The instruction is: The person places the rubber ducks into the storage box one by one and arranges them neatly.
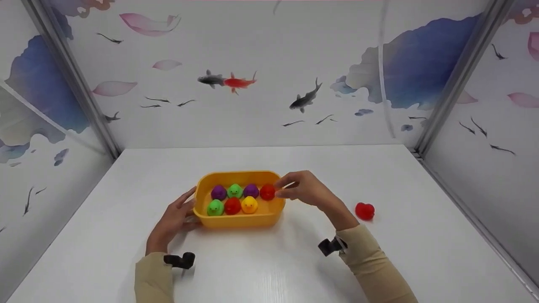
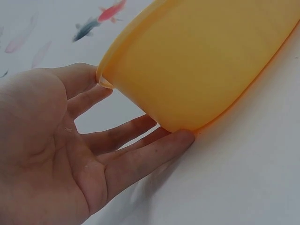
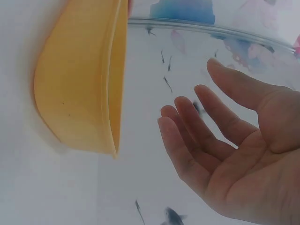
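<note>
A yellow plastic basin (image 1: 242,221) stands on the white table, holding small rubber ducks in two rows. The back row has two purple ducks, a green duck (image 1: 235,191) and a red duck (image 1: 268,192). In front are another green one, another red one and a yellow duck (image 1: 249,205). My left hand (image 1: 173,219) touches the basin's left end, its extended fingertips against the rim and lower wall. Over the right rim, beside the back red duck, is my right hand (image 1: 305,189). In the right wrist view that hand is apart from the basin, fingers spread, holding nothing.
A glossy red object (image 1: 364,211), heart-shaped from above, lies on the table right of my right forearm. Printed panels with fish and petals enclose the table (image 1: 261,269) at the back and sides.
</note>
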A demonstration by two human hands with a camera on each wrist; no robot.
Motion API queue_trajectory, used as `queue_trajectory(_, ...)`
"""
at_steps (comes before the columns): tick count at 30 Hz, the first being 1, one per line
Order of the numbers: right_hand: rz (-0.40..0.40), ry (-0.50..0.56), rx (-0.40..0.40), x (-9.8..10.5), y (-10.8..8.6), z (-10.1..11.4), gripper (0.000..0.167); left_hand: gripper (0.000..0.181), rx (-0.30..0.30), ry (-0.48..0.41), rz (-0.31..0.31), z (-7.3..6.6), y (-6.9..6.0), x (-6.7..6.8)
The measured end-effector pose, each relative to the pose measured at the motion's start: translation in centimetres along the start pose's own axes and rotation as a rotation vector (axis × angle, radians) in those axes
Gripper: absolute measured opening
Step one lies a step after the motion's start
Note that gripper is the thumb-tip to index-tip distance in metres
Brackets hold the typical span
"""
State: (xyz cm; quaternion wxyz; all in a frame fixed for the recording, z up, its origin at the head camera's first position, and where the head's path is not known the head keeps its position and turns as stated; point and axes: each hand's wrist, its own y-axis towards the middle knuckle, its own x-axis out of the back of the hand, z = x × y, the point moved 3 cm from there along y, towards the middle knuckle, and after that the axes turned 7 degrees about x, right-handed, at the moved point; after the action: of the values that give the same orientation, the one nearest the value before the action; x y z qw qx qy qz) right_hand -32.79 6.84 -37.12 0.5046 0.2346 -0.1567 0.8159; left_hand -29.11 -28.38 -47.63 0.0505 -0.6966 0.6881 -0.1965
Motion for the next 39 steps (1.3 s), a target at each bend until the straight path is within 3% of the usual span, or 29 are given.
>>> queue_trajectory(10, -0.062, -0.02, 0.051, 4.6, -3.3, -3.3, 0.035, 0.055, -0.002, 0.016, -0.011, 0.4, 0.3, 0.1)
queue_trajectory(22, -0.022, 0.092, 0.104, 9.1, -4.3, -7.1, 0.046, 0.057, 0.007, 0.031, -0.008, 0.0, -0.1, 0.0)
queue_trajectory(28, -0.05, 0.13, 0.169, 11.8, -5.2, -9.6, 0.047, 0.056, 0.014, 0.035, -0.013, 0.0, -0.1, 0.1)
queue_trajectory(39, -0.1, 0.041, 0.099, 15.1, -7.2, -14.4, 0.05, 0.056, 0.003, 0.024, -0.012, 0.0, 0.0, 0.1)
